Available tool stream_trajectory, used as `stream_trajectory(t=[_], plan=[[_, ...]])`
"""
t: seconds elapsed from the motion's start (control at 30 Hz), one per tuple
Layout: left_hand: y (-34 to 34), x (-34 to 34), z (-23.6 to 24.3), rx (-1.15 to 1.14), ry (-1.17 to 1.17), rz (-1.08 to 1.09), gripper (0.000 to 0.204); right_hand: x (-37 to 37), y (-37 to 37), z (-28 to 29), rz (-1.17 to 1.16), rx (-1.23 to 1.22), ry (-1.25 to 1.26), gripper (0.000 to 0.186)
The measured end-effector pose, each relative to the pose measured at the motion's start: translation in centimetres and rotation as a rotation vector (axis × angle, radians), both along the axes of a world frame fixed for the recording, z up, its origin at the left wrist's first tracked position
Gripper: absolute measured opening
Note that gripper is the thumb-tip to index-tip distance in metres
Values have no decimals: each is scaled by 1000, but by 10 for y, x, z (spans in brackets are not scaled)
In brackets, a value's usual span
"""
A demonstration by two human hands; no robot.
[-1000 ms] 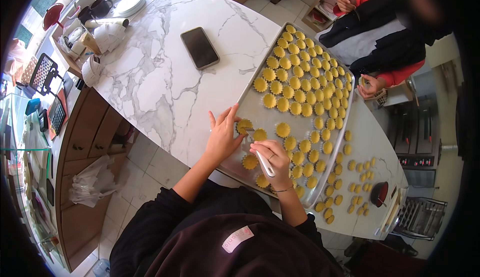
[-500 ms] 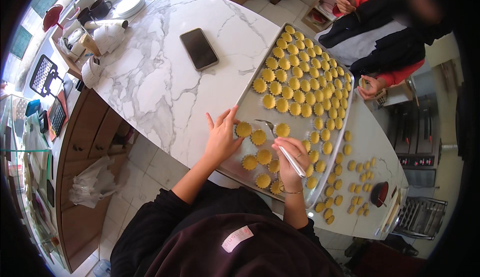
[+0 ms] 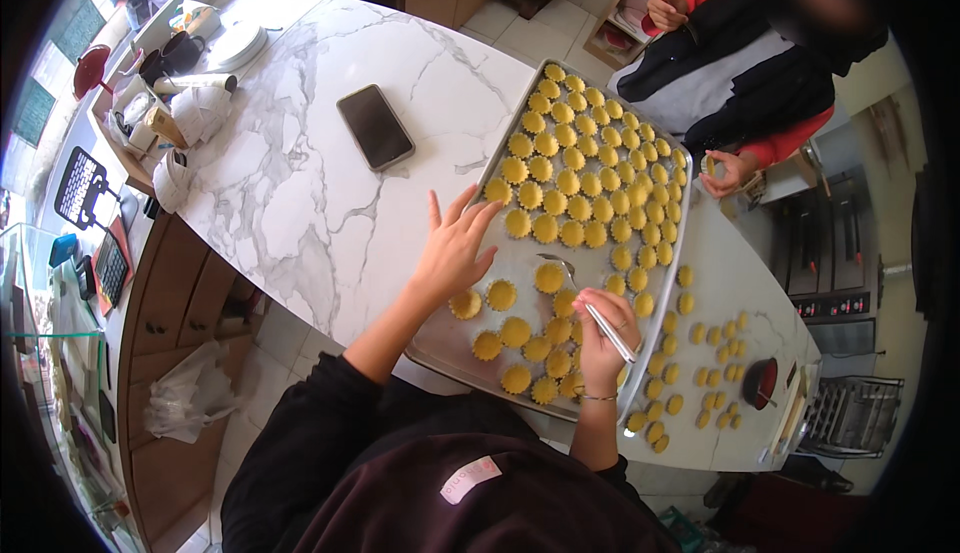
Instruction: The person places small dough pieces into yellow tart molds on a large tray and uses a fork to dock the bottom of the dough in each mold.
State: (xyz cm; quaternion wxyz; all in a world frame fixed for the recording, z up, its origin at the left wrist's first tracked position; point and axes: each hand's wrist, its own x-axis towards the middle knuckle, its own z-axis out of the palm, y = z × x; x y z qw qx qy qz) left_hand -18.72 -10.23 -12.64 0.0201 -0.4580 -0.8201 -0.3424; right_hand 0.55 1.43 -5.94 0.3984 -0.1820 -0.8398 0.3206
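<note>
My left hand (image 3: 455, 248) is open over the left edge of a large metal baking tray (image 3: 440, 348), its fingers spread and holding nothing. Its fingertips reach the near-left corner of a dense group of yellow fluted tart shells (image 3: 545, 227). Closed around a fork with a pale handle (image 3: 612, 333), my right hand (image 3: 607, 345) hovers above the tray's near part. The fork's head points left, beside a single tart shell (image 3: 548, 277). Several looser shells lie nearer to me, among them a shell (image 3: 465, 303) below my left wrist. My right hand hides part of the shells under it.
A phone (image 3: 375, 127) lies on the marble table (image 3: 300, 173) left of the tray. More shells (image 3: 712, 377) and a dark red bowl (image 3: 760, 383) stand at the right. Across the table, a person (image 3: 740, 73) holds a small tart shell. White plates (image 3: 238, 46) sit far left.
My left hand has let go of a near shell and moved away from me, toward the dense group. My right hand still grips the fork, slightly nearer to me. The view has shifted a little.
</note>
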Motion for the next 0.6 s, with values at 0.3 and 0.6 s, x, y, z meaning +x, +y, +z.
stream_trajectory(t=[0.3, 0.6], plan=[[49, -21, -7, -174, 14, -210, 84, 8, 7, -2, -38, 61, -5, 22], [52, -17, -13, -184, 18, -192, 89, 6, 7, 1, -59, 44, -32, 23]])
